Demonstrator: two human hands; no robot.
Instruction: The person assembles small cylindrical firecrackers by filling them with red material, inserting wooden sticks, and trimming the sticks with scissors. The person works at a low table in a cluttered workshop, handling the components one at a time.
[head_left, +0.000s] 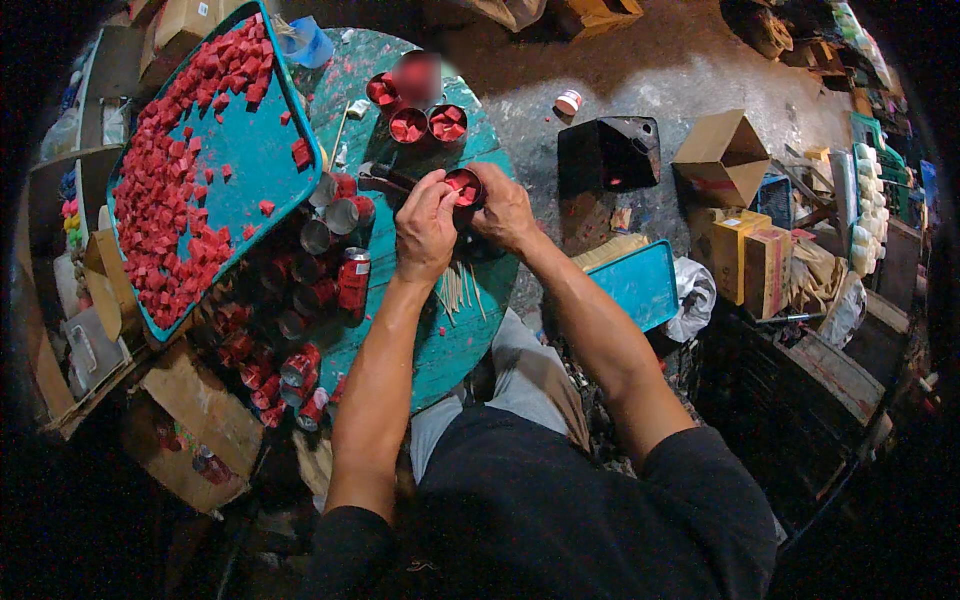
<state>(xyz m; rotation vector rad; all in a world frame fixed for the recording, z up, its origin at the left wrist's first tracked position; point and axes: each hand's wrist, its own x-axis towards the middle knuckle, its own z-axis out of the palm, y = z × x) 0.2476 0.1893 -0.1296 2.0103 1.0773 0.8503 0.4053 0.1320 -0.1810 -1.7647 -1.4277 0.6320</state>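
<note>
Round teal table (455, 350): right hand (507, 212) grips a red-filled can (464, 187) near its right edge; left hand (425, 232) fingertips apparently pinch at its rim.

Dim workshop here, a stained grey concrete floor (690, 70) catching the only light, open cardboard boxes (722, 150) and a black bin (607, 152) scattered on it, cluttered shelves (875, 150) along the right, a round teal counter (450, 340) lower left.
</note>
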